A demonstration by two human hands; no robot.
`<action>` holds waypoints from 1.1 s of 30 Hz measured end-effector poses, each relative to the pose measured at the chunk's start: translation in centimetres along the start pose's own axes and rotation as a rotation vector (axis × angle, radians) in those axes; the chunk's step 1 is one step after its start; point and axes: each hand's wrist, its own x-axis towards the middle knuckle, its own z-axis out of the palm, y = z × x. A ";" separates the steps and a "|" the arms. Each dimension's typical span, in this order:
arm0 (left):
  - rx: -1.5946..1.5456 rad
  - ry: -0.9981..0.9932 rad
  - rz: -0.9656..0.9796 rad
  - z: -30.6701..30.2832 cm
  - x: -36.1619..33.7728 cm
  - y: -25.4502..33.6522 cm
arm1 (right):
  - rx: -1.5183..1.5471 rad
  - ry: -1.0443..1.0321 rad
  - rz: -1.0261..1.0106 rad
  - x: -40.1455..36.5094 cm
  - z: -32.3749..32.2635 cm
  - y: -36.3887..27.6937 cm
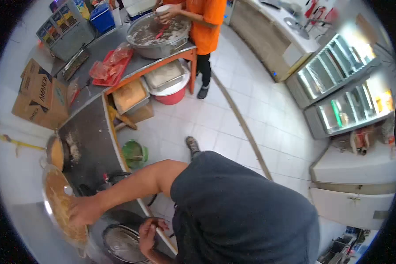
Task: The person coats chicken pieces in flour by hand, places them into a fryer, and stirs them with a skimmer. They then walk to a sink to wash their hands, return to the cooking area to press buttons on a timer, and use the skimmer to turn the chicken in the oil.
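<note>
My right hand [84,212] reaches down into a wide round pan [48,207] at the left edge of the counter. Stringy orange-brown food [59,193] covers the pan's bottom, and a pale round spot shows on it. The fingers of this hand are bent down at the food; whatever is between them is hidden. My left hand [150,234] hovers by the counter's front edge, fingers loosely bent and apart, with nothing visible in it. Beside it sits a round dark-rimmed pan or lid [121,244] with a greyish surface.
A smaller pan [57,152] and a cardboard box [41,94] stand farther along the dark counter [90,145]. Red trays [112,68] hold plastic bags. A co-worker in orange [206,26] stands by a large metal basin [158,37]. A green bucket [135,154] is on the floor.
</note>
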 end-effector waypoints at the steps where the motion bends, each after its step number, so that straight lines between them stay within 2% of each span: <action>1: 0.039 0.003 -0.061 -0.5 1.6 1.0 | 0.037 0.103 -0.128 3.3 -0.7 0.8; 3: 0.292 0.076 -0.154 -1.4 7.1 2.6 | -0.031 -0.077 -0.242 7.3 -3.5 3.0; 4: 0.315 0.131 -0.170 -1.8 9.5 3.4 | -0.069 -0.155 -0.285 9.3 -5.5 3.5; 8: 0.280 0.256 -0.189 -2.8 17.4 6.0 | -0.096 -0.324 -0.357 14.1 -16.6 5.4; 11: 0.258 0.295 -0.201 -3.3 22.0 7.8 | -0.126 -0.412 -0.335 16.4 -23.1 7.5; 17: 0.185 0.322 -0.203 -6.2 31.1 9.7 | -0.157 -0.382 -0.432 19.9 -29.9 13.1; 20: 0.147 0.340 -0.173 -9.5 37.0 10.0 | -0.145 -0.342 -0.373 20.2 -30.3 18.4; 22: 0.118 0.335 -0.141 -12.4 41.9 10.2 | -0.133 -0.220 -0.257 18.2 -29.8 23.1; 24: 0.088 0.341 -0.102 -15.6 47.3 10.6 | -0.167 -0.389 -0.091 14.0 -33.6 27.9; 25: 0.071 0.346 -0.079 -17.3 49.9 10.8 | -0.008 -0.153 -0.045 10.0 -34.5 31.3; 26: 0.061 0.363 -0.068 -18.8 52.3 10.7 | -0.021 -0.459 0.277 7.6 -38.2 33.0; 27: 0.062 0.386 -0.066 -20.6 54.7 10.7 | 0.162 -0.184 0.416 1.3 -38.4 36.4; 28: 0.071 0.416 -0.071 -22.3 57.0 10.6 | 0.594 -0.012 0.763 -4.4 -41.0 38.0; 29: 0.086 0.445 -0.090 -24.4 59.0 10.8 | 0.697 0.112 1.285 -9.5 -42.3 38.8; 30: 0.101 0.473 -0.110 -26.4 61.0 11.0 | 0.080 0.029 1.141 -15.9 -43.5 39.1; 31: 0.119 0.495 -0.136 -28.2 62.8 11.5 | -0.346 -0.401 1.254 -24.4 -45.0 37.9; 32: 0.129 0.474 -0.121 -29.9 64.8 12.5 | -0.350 -0.609 1.438 -29.1 -46.0 36.4; 33: 0.133 0.458 -0.113 -31.3 66.6 13.3 | -0.172 -0.444 1.640 -31.2 -46.7 34.8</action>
